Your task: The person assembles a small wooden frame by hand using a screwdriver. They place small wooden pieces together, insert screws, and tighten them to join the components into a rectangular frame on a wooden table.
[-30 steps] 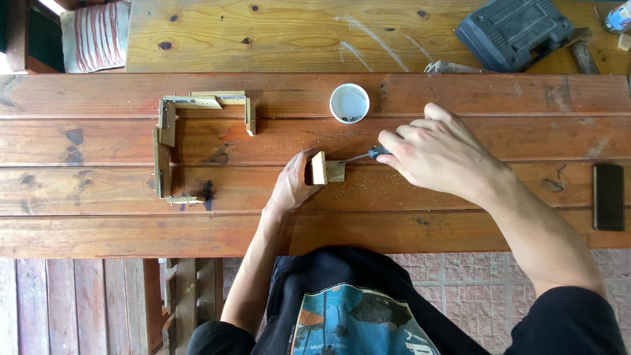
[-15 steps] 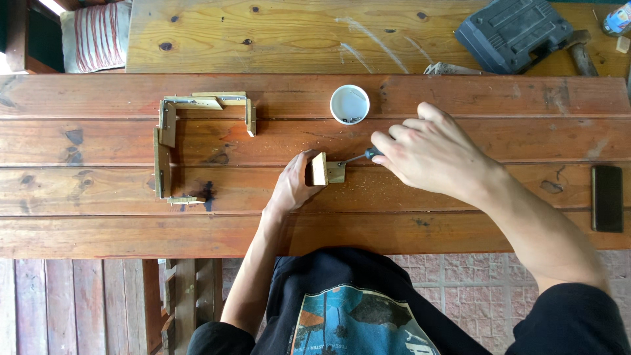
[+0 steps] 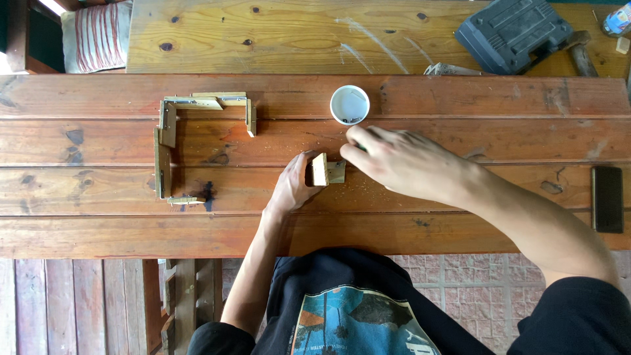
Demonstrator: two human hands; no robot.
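My left hand [image 3: 296, 187] rests on the red-brown plank table [image 3: 98, 227] and pinches a small joined pair of pale wood blocks [image 3: 327, 171], one upright and one flat. My right hand [image 3: 407, 161] lies just right of the blocks with its fingers curled, the fingertips between the blocks and a small white cup [image 3: 350, 104]. It grips a thin tool, a screwdriver by its look in the earlier frames. Only a dark sliver of it shows under the index finger; its tip is hidden.
An open frame of pale wood strips with metal hinges [image 3: 164, 144] lies at the left. A dark phone [image 3: 607, 198] sits at the right edge. On the far bench are a dark tool case [image 3: 513, 33], a hammer [image 3: 582, 56] and a striped cushion [image 3: 95, 36].
My right hand has slid left and closer over the blocks, so the blue-handled screwdriver is now covered. My left hand and the blocks have stayed put.
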